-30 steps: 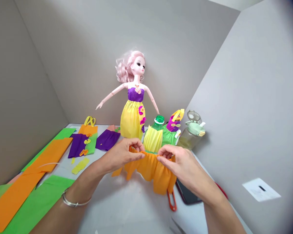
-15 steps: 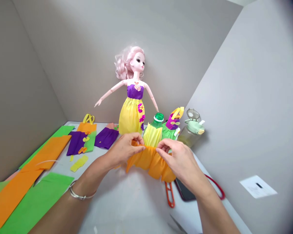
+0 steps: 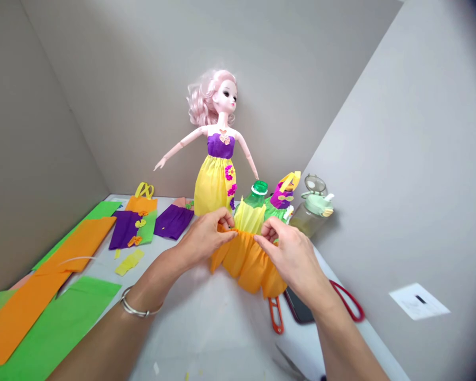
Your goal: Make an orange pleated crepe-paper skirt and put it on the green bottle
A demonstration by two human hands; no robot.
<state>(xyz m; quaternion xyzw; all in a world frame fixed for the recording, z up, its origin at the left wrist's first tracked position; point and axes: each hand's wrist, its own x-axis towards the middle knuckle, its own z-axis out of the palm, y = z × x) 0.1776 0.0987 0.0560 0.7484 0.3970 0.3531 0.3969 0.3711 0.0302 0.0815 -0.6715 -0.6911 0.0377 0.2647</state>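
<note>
Between my hands stretches a gathered orange fabric skirt (image 3: pixel 246 267), its top edge level and its folds hanging down. My left hand (image 3: pixel 212 233) pinches the top edge on the left with thumb and fingers. On the right, my right hand (image 3: pixel 281 246) is closed on the same edge. Just behind the skirt stands a green bottle (image 3: pixel 257 194) with a white ring at its neck, wrapped in yellow fabric (image 3: pixel 249 217). A pink-haired doll (image 3: pixel 221 148) in a purple and yellow dress stands against the back wall.
Orange fabric (image 3: pixel 43 286) and green fabric (image 3: pixel 83 301) lie at left, near small decorated bags (image 3: pixel 129 227). At right are a dressed bottle (image 3: pixel 281 198), a lidded jug (image 3: pixel 311 211), a phone (image 3: pixel 299 307), an orange-red tool (image 3: pixel 276 316), a red loop (image 3: pixel 349 301) and scissors (image 3: pixel 289 365).
Both hands still pinch the orange skirt's top edge. The skirt has shifted slightly and hangs straighter, and the view has moved a little.
</note>
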